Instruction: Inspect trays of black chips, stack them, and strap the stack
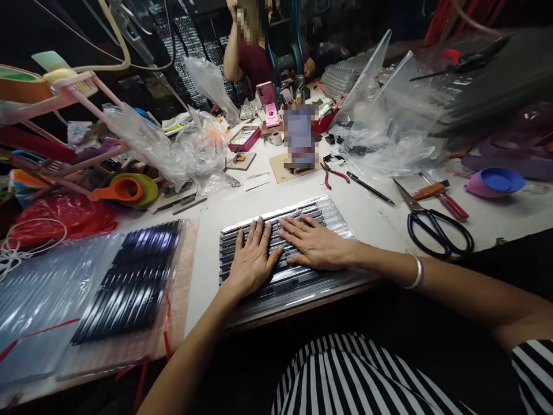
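Both palms lie flat on a clear ribbed plastic tray (334, 214) whose grooves hold several narrow black strips (231, 245). My left hand (253, 256) rests on the left half with its fingers slightly spread, pointing away from me. On the right half lies my right hand (317, 243), its fingers stretched out toward the left. Neither hand grips anything. The palms hide the strips beneath them. The tray sits on a white board (205, 276) at the table's front edge.
Left of the board lie similar trays with black strips (138, 271). To the right are scissors (432, 222), a black pen (370, 189) and red-handled pliers (332, 174). A pink phone (266, 95) stands at the back, with clear plastic bags (173, 144) nearby. Another person (253, 63) sits opposite.
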`<state>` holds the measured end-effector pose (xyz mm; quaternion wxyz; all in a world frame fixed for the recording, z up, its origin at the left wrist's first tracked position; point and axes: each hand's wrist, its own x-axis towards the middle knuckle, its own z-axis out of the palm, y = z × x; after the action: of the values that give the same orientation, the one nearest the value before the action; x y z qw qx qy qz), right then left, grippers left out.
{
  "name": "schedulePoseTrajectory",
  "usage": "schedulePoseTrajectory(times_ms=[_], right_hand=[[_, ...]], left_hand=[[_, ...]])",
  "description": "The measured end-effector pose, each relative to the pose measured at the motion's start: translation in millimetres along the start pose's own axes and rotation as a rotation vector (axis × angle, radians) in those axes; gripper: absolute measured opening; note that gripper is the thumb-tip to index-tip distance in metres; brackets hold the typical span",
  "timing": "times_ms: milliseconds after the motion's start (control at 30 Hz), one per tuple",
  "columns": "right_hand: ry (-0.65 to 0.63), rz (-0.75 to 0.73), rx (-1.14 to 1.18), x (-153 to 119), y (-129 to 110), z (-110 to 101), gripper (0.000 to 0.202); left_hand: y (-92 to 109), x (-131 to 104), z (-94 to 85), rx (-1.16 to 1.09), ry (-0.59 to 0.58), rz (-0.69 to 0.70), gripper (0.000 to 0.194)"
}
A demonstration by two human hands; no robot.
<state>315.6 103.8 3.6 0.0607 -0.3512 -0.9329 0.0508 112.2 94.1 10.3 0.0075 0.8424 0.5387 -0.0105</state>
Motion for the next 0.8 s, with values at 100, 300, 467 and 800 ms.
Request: schedulePoseTrajectory(times_ms=[100,300,467,800], right_hand=[[0.053,0.01,0.005,-9,-9,0,0.07],[0.184,0.411,-0.037,-58,8,9,0.058],[0.245,0.434,0.025,-95,-5,14,0.048],[0.089,0.132,0.16,-183,-1,-2,0.072]], left_hand=[[-11,-14,2.8,-0.015,0.074,-0.084,0.06],[-47,-71,18.0,-0.362,0.17,-0.308,0.065],[-51,-115,20.8,-0.514,0.316,-0.34,0.048],[-57,-185,22.1,-0.194,0.171,-0.038,0.068]])
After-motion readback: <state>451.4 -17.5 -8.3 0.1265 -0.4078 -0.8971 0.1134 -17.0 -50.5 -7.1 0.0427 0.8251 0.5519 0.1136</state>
